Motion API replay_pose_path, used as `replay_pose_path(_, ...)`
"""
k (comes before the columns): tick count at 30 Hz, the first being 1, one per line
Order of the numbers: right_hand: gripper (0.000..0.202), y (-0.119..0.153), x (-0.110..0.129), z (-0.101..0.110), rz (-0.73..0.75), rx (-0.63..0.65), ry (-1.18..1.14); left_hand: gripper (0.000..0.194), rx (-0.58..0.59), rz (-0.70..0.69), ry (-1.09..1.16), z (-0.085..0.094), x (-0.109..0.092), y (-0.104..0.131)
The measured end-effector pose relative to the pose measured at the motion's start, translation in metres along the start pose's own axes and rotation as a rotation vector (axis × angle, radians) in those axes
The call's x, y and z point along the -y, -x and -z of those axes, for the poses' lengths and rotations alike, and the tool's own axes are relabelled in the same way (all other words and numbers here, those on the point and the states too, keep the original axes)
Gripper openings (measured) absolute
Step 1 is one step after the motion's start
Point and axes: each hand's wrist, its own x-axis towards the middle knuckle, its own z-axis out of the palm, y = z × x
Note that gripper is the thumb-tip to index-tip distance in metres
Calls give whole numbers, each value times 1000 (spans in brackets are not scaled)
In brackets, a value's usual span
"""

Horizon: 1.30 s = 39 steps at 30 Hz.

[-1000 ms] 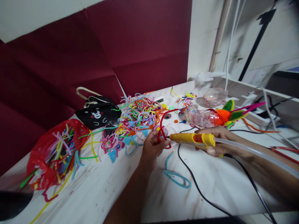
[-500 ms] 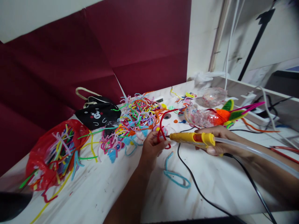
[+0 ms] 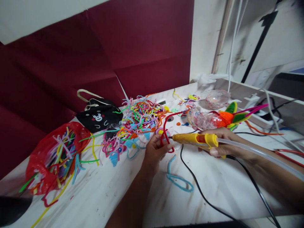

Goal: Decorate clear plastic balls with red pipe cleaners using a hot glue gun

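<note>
Pinched in the fingers of my left hand [image 3: 155, 150] is a red pipe cleaner [image 3: 163, 129], bent into a loop with one long end reaching up and right. My right hand [image 3: 219, 142] is wrapped round a yellow hot glue gun [image 3: 194, 139]. Its dark nozzle points left and meets or nearly meets the red loop; exact contact is too small to tell. A clear glue stick [image 3: 256, 153] sticks out of the gun's back along my right forearm. Just below the hands a bent light-blue pipe cleaner [image 3: 180, 182] lies on the white table [image 3: 163, 202].
A tangled heap of pipe cleaners [image 3: 142, 114] lies beyond my left hand. At left are a red plastic bag [image 3: 38, 161] of pipe cleaners and a black drawstring bag [image 3: 95, 118]. A decorated clear bottle [image 3: 201, 118] lies at right. The black cord [image 3: 197, 180] crosses the table.
Very little differs. The red pipe cleaner's loop and the glue gun's tip have shifted very slightly; both hands keep their holds.
</note>
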Motion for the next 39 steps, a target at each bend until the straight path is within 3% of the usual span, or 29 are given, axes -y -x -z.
replay_pose_path(12,54,1,1,-2,-26,40,-1,62,-4,-5,-7,1,-2,0)
replay_pose_path(19,47,-3,-8,9,-13,168,16,60,11,-18,9,3,0,-1)
replay_pose_path(25,51,-6,-12,16,6,189,124,61,12,-27,5,4,2,-2)
replay_pose_path(39,51,2,2,-4,7,26,-20,63,-3,-9,0,2,-1,0)
